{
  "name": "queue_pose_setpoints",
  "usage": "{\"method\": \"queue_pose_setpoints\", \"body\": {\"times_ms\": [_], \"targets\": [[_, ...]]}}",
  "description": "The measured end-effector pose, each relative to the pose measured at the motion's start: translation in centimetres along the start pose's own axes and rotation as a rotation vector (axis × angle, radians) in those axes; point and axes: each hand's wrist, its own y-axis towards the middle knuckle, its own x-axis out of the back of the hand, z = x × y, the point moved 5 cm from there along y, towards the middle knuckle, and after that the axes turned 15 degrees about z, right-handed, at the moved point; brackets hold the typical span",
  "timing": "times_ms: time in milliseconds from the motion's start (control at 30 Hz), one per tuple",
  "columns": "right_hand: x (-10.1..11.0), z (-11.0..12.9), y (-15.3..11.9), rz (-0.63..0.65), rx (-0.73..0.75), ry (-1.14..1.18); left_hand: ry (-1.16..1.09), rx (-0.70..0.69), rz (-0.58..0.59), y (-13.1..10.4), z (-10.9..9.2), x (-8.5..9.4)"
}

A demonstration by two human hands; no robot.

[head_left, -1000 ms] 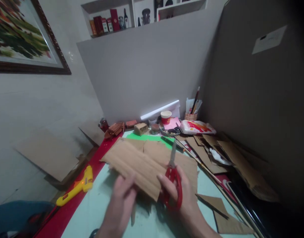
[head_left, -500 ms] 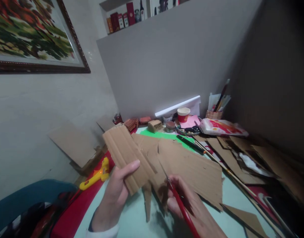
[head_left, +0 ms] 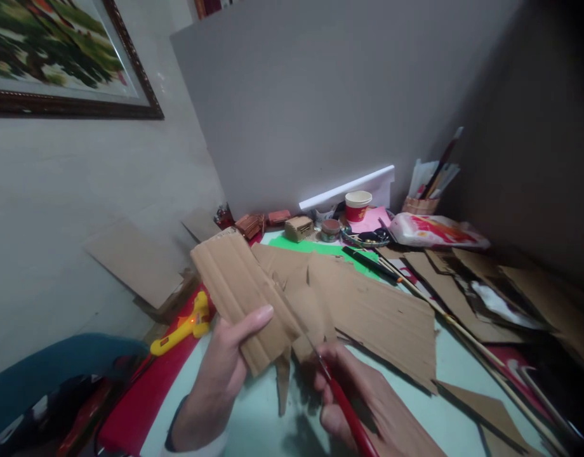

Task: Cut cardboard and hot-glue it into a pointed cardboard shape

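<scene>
A piece of corrugated cardboard (head_left: 242, 285) is pinched in my left hand (head_left: 235, 349), thumb on its face, held tilted over the table. My right hand (head_left: 351, 397) is closed around a craft knife with a red handle (head_left: 346, 409) and a thin metal blade. The blade's tip is at the lower right edge of the held piece; I cannot tell whether it is cutting in. A curved cardboard strip (head_left: 311, 308) is beside the blade, and a narrow pointed scrap (head_left: 283, 384) shows below the held piece. Behind lies a larger cardboard sheet (head_left: 382, 317).
A yellow hot glue gun (head_left: 185, 327) lies on the red cloth at left. Several cardboard pieces (head_left: 454, 298) and long thin sticks (head_left: 468, 339) are at right. Along the back stand a paper cup (head_left: 357, 206), a tissue pack (head_left: 435, 230) and a brush holder (head_left: 421, 204).
My right hand has brought the knife's blade left to the held piece's edge. The curved strip now stands away from that piece. The view has tipped downward.
</scene>
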Motion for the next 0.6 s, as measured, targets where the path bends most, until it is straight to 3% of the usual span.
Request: {"method": "queue_pose_setpoints", "body": {"times_ms": [167, 367, 600], "targets": [[-0.36, 0.06, 0.4, 0.076, 0.007, -0.051, 0.027, 0.038, 0.045, -0.04, 0.48, -0.25], [-0.37, -0.61, 0.76, 0.041, 0.014, -0.085, 0.013, 0.061, 0.095, 0.15, 0.92, -0.39], [-0.16, -0.29, 0.71, 0.019, -0.039, -0.142, 0.02, 0.038, 0.065, 0.19, 0.68, -0.57]]}}
